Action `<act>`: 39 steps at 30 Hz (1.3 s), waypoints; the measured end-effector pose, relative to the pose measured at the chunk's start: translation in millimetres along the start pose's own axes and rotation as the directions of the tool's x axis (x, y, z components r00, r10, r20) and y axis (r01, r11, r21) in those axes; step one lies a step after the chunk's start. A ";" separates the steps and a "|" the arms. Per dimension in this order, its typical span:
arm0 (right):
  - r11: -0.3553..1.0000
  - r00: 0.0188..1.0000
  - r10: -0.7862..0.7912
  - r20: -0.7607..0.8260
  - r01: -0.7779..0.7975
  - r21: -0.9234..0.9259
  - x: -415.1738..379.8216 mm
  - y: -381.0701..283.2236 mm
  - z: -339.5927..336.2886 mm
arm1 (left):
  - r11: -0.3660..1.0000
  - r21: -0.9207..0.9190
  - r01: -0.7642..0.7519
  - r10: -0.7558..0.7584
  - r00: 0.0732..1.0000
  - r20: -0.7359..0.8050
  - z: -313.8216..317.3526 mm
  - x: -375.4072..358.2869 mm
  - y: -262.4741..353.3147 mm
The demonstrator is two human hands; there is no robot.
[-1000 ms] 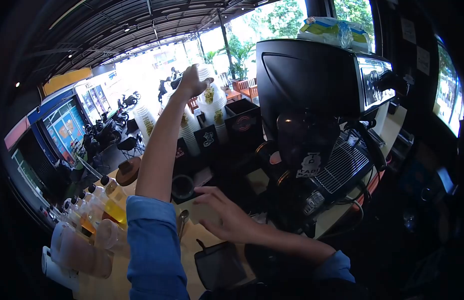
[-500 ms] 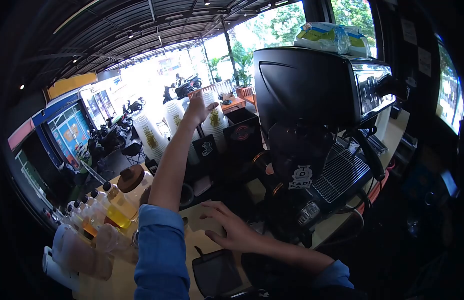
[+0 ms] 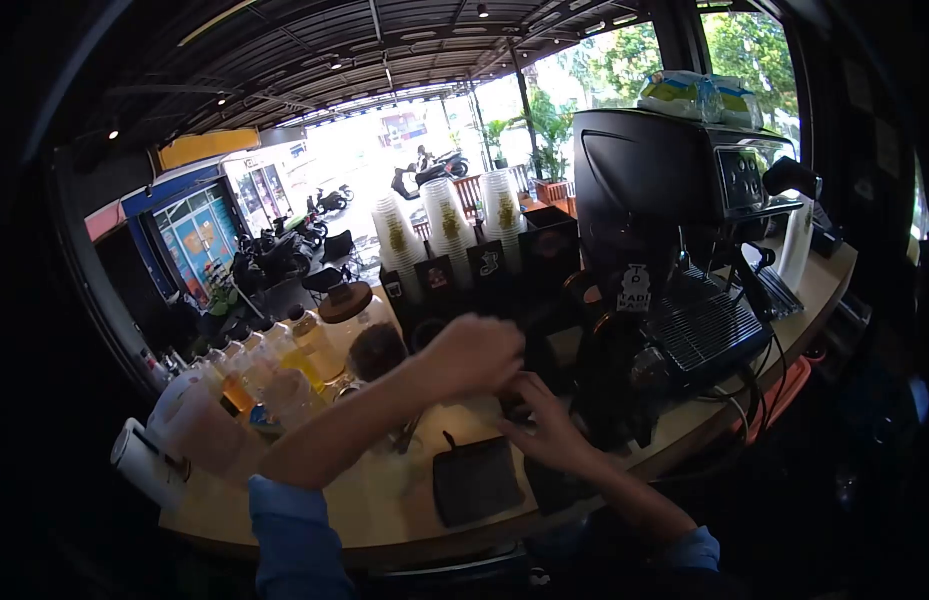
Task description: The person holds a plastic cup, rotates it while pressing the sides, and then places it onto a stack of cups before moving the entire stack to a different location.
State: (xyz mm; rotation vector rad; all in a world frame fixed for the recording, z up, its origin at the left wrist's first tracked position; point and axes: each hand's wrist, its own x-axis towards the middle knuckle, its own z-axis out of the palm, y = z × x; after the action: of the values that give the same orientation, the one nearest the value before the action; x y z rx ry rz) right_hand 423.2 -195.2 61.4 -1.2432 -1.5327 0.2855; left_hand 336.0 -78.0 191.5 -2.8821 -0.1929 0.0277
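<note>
My left hand (image 3: 474,355) is over the counter in the middle, its fingers curled closed with the back of the hand toward me. Whatever lies inside that hand, if anything, is hidden. Just below and to the right is my right hand (image 3: 552,428), thumb and fingers apart, close to the left fist. A dark gap shows between its thumb and fingers, and I make out no object there. Nearest to both hands on the counter (image 3: 364,515) lies a black folded cloth (image 3: 476,484). To their right stands a black espresso machine (image 3: 639,165) with a slatted drip tray (image 3: 706,315).
Stacks of printed plastic cups (image 3: 447,220) stand in black holders at the back. Several bottles of coloured liquid (image 3: 312,345) and a brown-lidded jar (image 3: 346,302) line the left side, with a white jug (image 3: 144,462) nearer. Bags (image 3: 699,92) lie atop the machine.
My left hand has come back from the cup stacks, down to beside my right hand, and is now closed. The view has turned, so the counter's things appear farther right.
</note>
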 end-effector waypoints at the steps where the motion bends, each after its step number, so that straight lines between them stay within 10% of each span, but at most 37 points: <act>1: 0.994 0.992 -0.103 -0.075 0.101 -0.026 -10.4 -4.1 6.4 | 1.000 -0.013 0.007 -0.007 1.000 0.028 4.9 -29.0 20.7; 6: 0.997 0.998 -0.062 -0.012 0.063 0.054 -96.4 -33.0 61.7 | 0.967 -0.255 0.004 -0.079 0.955 -0.285 85.8 -157.8 97.4; 10: 0.972 0.935 0.232 0.270 -0.215 -0.092 -188.6 -42.9 90.2 | 0.679 -0.724 0.122 -0.231 0.971 -0.054 154.2 -231.0 169.6; 12: 0.892 0.817 0.452 0.358 -0.419 -0.171 -253.2 -26.2 103.2 | 0.401 -0.904 0.146 -0.112 0.988 0.110 220.2 -251.8 204.3; 15: 0.730 0.664 0.642 0.383 -0.377 -0.570 -396.0 38.4 116.5 | 0.561 -0.693 0.453 -0.211 0.888 0.409 347.7 -287.5 265.7; 18: 0.502 0.091 0.864 0.495 -0.206 -0.840 -567.0 63.4 85.5 | 0.722 -0.333 0.606 -0.231 0.666 0.710 450.4 -351.8 348.9; 19: 0.457 0.344 0.885 0.313 -0.520 -0.722 -641.9 44.0 65.7 | 0.506 -0.641 0.576 -0.104 0.779 0.618 521.4 -393.8 380.8; 20: 0.451 0.499 0.866 0.033 -0.751 -0.483 -691.6 16.7 57.5 | -0.061 -0.841 0.538 0.028 0.843 0.537 545.9 -423.2 411.8; 22: 0.009 0.005 1.000 0.009 -0.860 -0.509 -738.7 3.2 34.0 | 0.225 -0.605 0.764 -0.033 0.626 0.779 557.8 -444.0 431.5; 25: -0.249 -0.257 0.966 -0.032 -0.891 -0.378 -784.1 -12.7 25.2 | 0.265 -0.498 0.826 -0.017 0.521 0.854 544.2 -435.2 438.2; 33: -0.285 -0.296 0.948 -0.117 -0.953 0.099 -836.3 -15.9 -9.8 | 0.518 -0.414 0.749 0.017 0.475 0.880 526.6 -301.7 448.4; 39: -0.307 -0.371 0.911 -0.181 -0.902 0.303 -910.6 -16.2 -83.3 | 0.518 -0.574 0.634 -0.107 0.714 0.692 519.9 -69.6 524.4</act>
State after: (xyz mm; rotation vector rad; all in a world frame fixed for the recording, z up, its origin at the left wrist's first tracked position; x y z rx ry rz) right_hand 358.0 -971.0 -418.6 -2.1722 0.4184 1.1001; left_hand 316.0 -461.2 -443.2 -3.4676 -1.3162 1.0240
